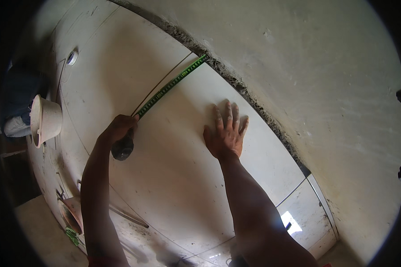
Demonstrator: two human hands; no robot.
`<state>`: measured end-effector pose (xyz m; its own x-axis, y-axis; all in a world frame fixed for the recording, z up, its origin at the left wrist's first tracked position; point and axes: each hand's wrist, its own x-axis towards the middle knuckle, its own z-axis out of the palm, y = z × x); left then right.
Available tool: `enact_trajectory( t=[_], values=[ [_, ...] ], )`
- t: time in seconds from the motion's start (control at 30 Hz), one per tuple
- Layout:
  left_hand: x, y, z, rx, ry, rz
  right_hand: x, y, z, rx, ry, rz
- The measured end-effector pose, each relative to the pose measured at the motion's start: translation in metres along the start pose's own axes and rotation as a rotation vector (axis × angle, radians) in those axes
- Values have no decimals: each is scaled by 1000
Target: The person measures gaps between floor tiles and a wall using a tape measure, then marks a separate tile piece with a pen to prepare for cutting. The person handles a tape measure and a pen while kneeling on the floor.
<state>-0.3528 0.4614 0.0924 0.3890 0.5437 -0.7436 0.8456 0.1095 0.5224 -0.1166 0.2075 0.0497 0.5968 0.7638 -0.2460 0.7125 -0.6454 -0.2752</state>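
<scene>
My left hand [121, 127] is closed around a tape measure, its dark rounded body [122, 149] showing below the fingers. The green tape blade [171, 83] runs out from the fingers across the pale floor tiles [165, 129] to the gap at the wall's foot. It lies close alongside a tile joint [161, 82]. Flat on the large tile near the wall rests my right hand [226, 137], fingers spread and dusty, holding nothing.
A rough, unfilled gap [249, 98] follows the plastered wall [316, 84]. At the left stand a pale bucket [51, 119] and a person's dark-clothed leg [24, 93]. A small white ring-shaped item [72, 57] sits farther off. A thin strip [129, 216] lies near my left forearm.
</scene>
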Motion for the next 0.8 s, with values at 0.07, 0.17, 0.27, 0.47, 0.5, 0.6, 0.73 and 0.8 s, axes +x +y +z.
enact_trajectory(
  t=[0.07, 0.17, 0.27, 0.47, 0.5, 0.6, 0.73, 0.8],
  values=[
    [12, -1, -15, -32, 34, 16, 3, -3, -5, -51, -77, 32],
    [24, 1, -25, -35, -20, 6, 8, -9, -10, -92, -159, 55],
    [31, 2, -22, 68, -57, -11, 8, -11, -10, -147, -198, 74],
    [34, 2, -20, 31, -123, -64, 7, -9, -5, -113, -149, 58],
    [34, 2, -22, 84, -122, -24, 7, -9, -5, -111, -134, 40],
    [36, 5, -28, 177, -135, 12, 7, -8, -3, -110, -104, 18],
    [37, 10, -28, 102, -169, -60, 5, -6, 0, -102, -40, -18],
    [38, 15, -28, 75, -172, -76, 6, -5, 2, -90, -23, -15]
  ],
)
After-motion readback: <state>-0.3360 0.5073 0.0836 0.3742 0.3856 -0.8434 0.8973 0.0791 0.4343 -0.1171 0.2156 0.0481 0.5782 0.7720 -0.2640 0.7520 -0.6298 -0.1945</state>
